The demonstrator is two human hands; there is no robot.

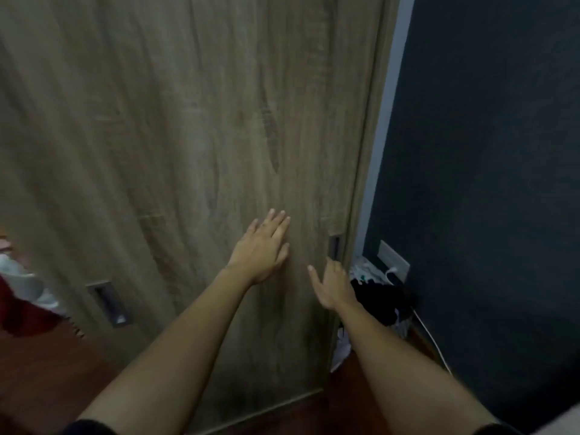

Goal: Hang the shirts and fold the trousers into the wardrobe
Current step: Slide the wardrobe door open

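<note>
The wardrobe door (pixel 175 136) fills most of the view from 9 o'clock through 12 to about 2 o'clock. It is a tall sliding panel in grey-brown wood grain with dark streaks, and it stands closed against the wardrobe's side post (pixel 372 127) at 2 o'clock. A recessed metal pull (pixel 334 246) sits at its right edge, just right of centre, and a second recessed pull (pixel 108 304) sits at 8 o'clock on the neighbouring panel. The left hand (pixel 265 248) lies flat on the door near the middle of the view, palm to the wood, fingers straight and close together, gripping nothing. The right hand (pixel 332 285), at 5 o'clock from it, has its thumb spread out and a finger pointing up to the lower end of the right pull. It holds nothing, and blur hides whether the fingertip touches the pull. The whole frame is soft, so the grain and edges smear. The top of the door is cut off by the frame. At 9 o'clock a red shape (pixel 22 315) and something white (pixel 18 271) are cut by the frame's left edge and cannot be identified. At 4 o'clock, against the dark blue wall (pixel 486 152), there is a wall socket (pixel 394 262) with a white cable (pixel 431 340). Below the socket lies a black heap (pixel 381 298), partly hidden behind the right forearm.
</note>
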